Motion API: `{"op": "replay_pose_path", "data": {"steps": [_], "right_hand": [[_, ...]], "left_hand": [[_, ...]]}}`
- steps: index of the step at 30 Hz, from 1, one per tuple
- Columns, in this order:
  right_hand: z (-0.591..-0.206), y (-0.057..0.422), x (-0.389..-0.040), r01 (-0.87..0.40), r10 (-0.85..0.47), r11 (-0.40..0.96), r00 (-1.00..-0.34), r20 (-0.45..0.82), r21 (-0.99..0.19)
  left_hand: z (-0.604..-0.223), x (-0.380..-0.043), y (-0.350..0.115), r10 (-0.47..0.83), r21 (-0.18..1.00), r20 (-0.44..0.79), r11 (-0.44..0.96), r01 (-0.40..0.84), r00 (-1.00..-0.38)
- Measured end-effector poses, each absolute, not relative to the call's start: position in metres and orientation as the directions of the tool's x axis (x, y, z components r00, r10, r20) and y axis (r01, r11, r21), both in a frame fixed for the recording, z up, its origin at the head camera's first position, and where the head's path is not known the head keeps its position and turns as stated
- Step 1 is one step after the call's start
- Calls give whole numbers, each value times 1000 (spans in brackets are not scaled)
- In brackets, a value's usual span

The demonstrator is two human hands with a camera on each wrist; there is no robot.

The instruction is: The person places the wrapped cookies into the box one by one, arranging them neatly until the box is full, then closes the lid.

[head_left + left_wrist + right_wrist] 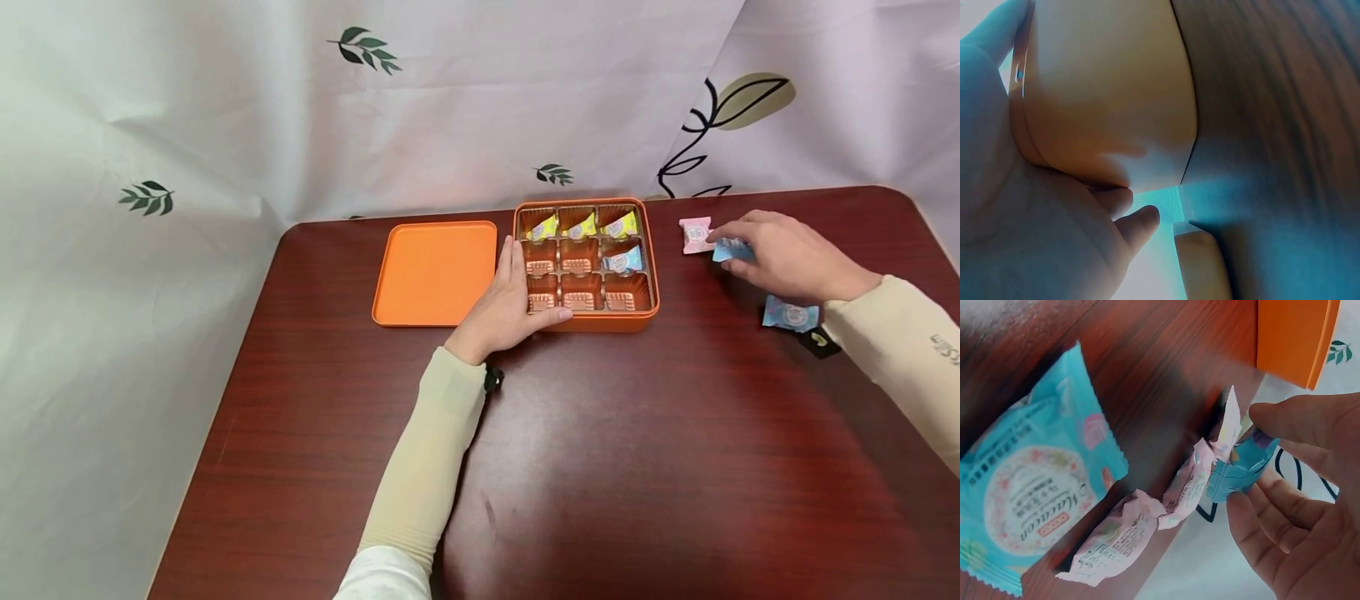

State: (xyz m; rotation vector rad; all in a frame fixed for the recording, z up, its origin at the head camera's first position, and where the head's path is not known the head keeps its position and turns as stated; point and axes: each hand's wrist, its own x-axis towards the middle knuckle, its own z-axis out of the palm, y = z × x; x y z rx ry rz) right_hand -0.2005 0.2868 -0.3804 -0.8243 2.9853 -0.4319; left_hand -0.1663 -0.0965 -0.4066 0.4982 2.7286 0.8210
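My left hand lies against the front left corner of an orange box, fingers straight along its side and thumb on the front rim. In the left wrist view the palm meets the box wall. My right hand pinches a blue macaron packet between thumb and fingers, to the right of the box. Beside it sit pink packets, and nearer me a blue macaron packet lies on the table. Inside the box, three yellow packets fill the back row; one blue packet sits middle right.
An orange lid lies flat left of the box. The dark red wooden table meets a pale curtain with leaf prints along its back edge. A small black object shows by the right sleeve.
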Motion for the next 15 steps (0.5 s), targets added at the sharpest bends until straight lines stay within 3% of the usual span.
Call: {"op": "replay_pose_path", "data": {"steps": [7, 15], "right_hand": [[-377, 281, -200, -421, -434, 854, -901, 29, -304], [-374, 274, -198, -425, -418, 843, -904, 94, -329]], "left_hand": [[-407, -167, -97, 391, 570, -130, 782, 254, -911], [-408, -166, -97, 391, 574, -127, 779, 254, -912]]}}
